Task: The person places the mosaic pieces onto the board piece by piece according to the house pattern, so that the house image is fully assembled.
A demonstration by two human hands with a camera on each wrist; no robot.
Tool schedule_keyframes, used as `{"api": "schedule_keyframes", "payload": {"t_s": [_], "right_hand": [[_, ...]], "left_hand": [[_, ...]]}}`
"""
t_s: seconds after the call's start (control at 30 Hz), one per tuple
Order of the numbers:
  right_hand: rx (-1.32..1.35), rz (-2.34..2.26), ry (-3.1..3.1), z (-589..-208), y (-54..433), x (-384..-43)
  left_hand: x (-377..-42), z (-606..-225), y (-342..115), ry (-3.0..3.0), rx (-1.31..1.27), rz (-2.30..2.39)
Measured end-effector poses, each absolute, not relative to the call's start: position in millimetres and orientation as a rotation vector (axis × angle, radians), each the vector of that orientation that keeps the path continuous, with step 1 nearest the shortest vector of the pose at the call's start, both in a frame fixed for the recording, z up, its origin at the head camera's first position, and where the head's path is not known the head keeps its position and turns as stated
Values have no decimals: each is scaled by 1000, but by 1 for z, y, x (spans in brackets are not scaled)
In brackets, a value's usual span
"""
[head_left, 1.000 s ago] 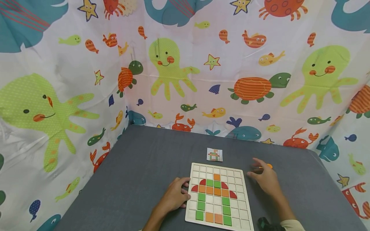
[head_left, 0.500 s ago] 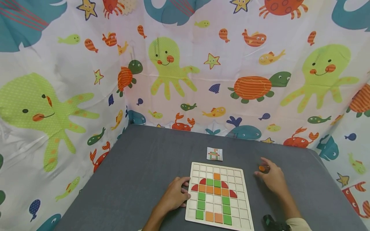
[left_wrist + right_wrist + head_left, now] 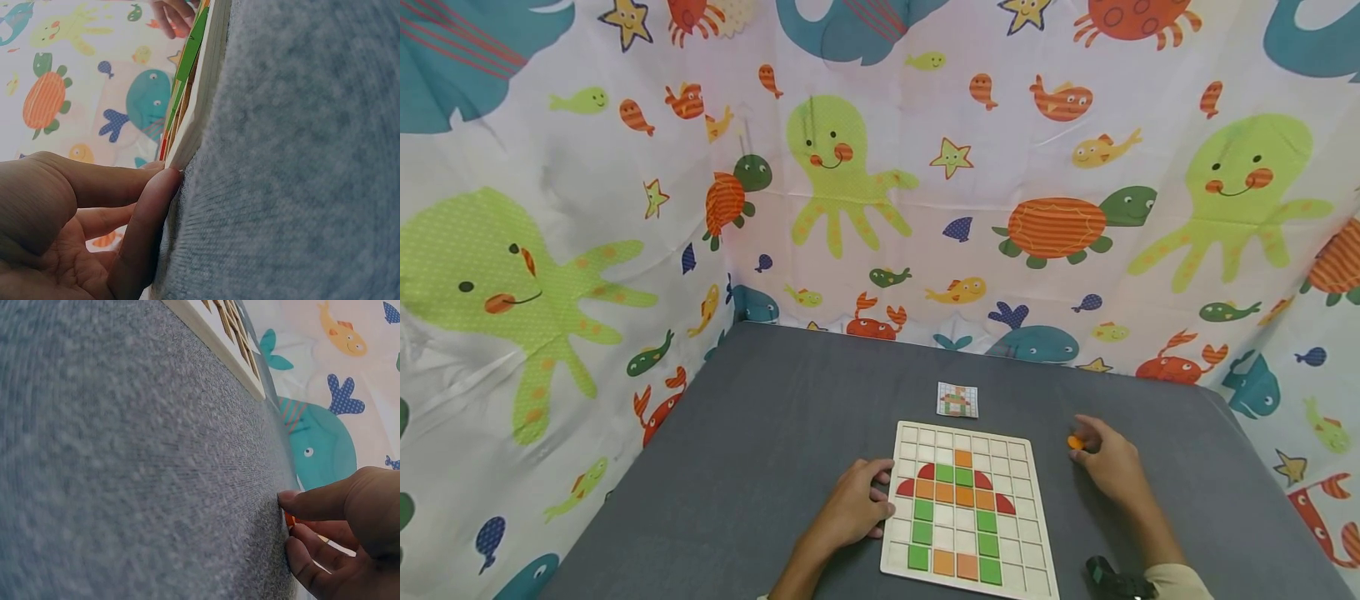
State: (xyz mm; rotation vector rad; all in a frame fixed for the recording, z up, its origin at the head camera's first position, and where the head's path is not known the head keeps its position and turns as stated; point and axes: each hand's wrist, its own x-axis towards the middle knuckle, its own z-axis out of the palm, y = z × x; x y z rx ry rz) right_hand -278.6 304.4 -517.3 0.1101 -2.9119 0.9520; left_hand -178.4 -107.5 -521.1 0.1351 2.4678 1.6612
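A pale wooden grid board (image 3: pixel 1024 492) lies on the grey table, with green, orange and red tiles set in some of its squares. My left hand (image 3: pixel 852 502) is at its left edge; in the left wrist view the thumb and a finger pinch the board's rim (image 3: pixel 194 125). To the right of the board, my right hand (image 3: pixel 1108 460) holds a small orange tile (image 3: pixel 1076 442) at its fingertips, close to the tabletop. The right wrist view shows an orange-red sliver of the tile (image 3: pixel 289 519) between thumb and fingers, which hide its full shape.
Behind the board lies a small card (image 3: pixel 957 400) printed with a coloured grid pattern. A dark device (image 3: pixel 1116 579) is at the right wrist. Cloth with sea-animal prints (image 3: pixel 880 192) hangs around the grey table (image 3: pixel 760 433).
My right hand has moved slightly right, and its fingers have drawn together on the orange tile. The left hand and the board stay where they were.
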Motion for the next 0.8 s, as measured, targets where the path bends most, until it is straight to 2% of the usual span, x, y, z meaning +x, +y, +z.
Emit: {"api": "schedule_keyframes", "payload": {"t_s": [0.4,0.8], "right_hand": [[154,931,-2855,-521,303,-277],[172,973,-2868,-503,267,-269]], "left_hand": [[-178,-519,-107,2461,124,1651],[-178,-516,-107,2455,121,1663]]}}
